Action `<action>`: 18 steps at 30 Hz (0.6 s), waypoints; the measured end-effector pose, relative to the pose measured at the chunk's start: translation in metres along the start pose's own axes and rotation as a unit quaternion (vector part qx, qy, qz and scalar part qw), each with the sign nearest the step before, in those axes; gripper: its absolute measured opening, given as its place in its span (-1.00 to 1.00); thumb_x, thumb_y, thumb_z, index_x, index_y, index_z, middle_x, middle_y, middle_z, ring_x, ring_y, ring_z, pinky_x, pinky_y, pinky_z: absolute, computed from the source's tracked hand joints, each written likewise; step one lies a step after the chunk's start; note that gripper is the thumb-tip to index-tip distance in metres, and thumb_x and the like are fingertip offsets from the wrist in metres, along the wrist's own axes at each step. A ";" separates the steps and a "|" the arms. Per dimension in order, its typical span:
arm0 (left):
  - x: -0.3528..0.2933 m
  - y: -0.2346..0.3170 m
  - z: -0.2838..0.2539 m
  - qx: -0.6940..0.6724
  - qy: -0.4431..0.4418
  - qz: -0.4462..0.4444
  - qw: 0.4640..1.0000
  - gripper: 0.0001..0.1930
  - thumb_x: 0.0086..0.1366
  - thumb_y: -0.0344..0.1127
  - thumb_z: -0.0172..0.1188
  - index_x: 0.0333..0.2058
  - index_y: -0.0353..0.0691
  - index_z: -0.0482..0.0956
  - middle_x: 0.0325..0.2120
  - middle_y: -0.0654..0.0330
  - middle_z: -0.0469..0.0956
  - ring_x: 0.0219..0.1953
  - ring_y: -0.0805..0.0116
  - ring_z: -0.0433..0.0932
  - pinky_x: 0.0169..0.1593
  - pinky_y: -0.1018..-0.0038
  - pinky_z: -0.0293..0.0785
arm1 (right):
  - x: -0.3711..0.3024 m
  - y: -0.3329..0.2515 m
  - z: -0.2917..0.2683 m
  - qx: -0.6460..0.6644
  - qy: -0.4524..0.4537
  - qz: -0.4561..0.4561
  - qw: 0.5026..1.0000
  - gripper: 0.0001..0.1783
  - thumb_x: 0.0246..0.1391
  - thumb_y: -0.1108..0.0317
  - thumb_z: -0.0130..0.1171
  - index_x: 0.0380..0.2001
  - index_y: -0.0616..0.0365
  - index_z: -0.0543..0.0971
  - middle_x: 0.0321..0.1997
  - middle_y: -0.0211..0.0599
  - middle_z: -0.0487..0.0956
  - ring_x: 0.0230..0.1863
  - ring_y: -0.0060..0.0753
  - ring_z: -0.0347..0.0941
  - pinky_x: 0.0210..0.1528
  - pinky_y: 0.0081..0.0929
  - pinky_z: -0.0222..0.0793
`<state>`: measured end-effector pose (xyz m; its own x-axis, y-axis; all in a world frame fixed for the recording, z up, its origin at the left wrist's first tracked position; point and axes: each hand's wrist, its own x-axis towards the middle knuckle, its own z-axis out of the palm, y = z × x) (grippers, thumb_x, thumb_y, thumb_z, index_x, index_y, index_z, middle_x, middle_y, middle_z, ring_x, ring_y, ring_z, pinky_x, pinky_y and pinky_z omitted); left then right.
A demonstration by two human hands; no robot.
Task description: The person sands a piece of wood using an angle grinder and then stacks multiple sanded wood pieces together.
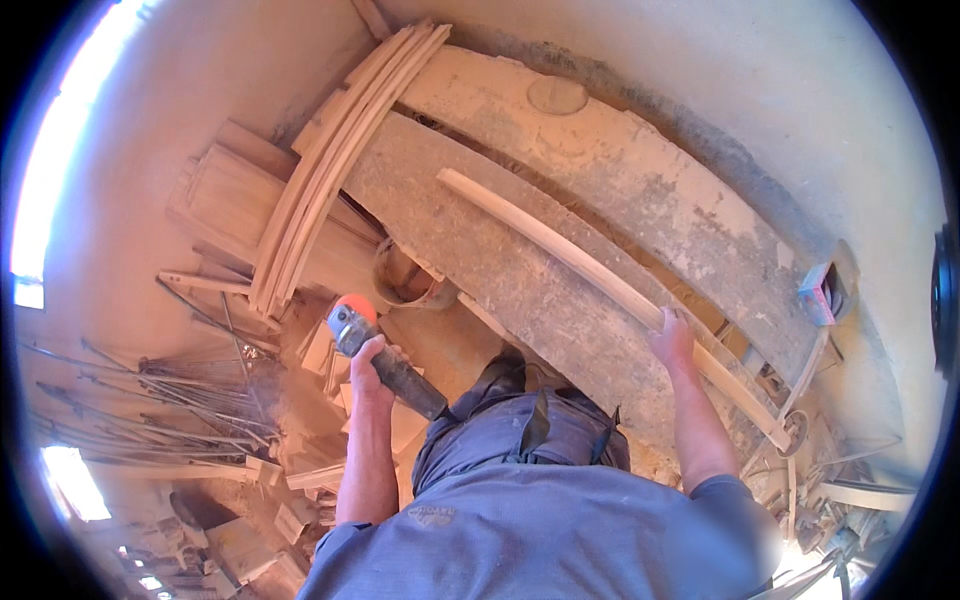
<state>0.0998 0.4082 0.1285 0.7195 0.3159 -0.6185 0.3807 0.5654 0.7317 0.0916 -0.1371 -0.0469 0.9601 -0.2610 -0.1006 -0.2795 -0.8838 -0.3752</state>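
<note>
Left grip (372,362) holds a probable grinder (410,384), right grip (673,341) a batten (560,246).

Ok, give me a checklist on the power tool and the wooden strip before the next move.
1. Left grip around the power tool: ok, fingers wrap its body.
2. Right grip on the wooden strip: ok, the hand is on it.
3. Strip lying along the bench: ok.
4. Orange disc apart from the strip: ok, it is well off to the left.
5. Strip clamped: not ok, no clamp shows on it.
6. Disc stopped: cannot tell from this view.
</note>
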 end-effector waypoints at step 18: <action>0.164 -0.086 0.204 0.257 -0.129 -0.158 0.945 -0.77 0.03 -0.34 0.42 -0.34 -0.27 0.61 -0.49 0.20 0.60 -0.52 0.36 0.56 -0.41 0.38 0.48 | 0.027 -0.308 0.051 0.698 -0.327 0.268 0.578 -0.49 0.10 0.12 0.38 -0.05 0.27 0.51 -0.23 -0.16 0.62 -0.35 -0.28 0.61 -0.29 -0.34 0.56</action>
<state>0.3035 0.2559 0.0231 0.6157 -0.0400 -0.7870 0.7837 0.1346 0.6063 0.2037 0.1482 0.0190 0.6648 0.2529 -0.7029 -0.6967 0.5494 -0.4613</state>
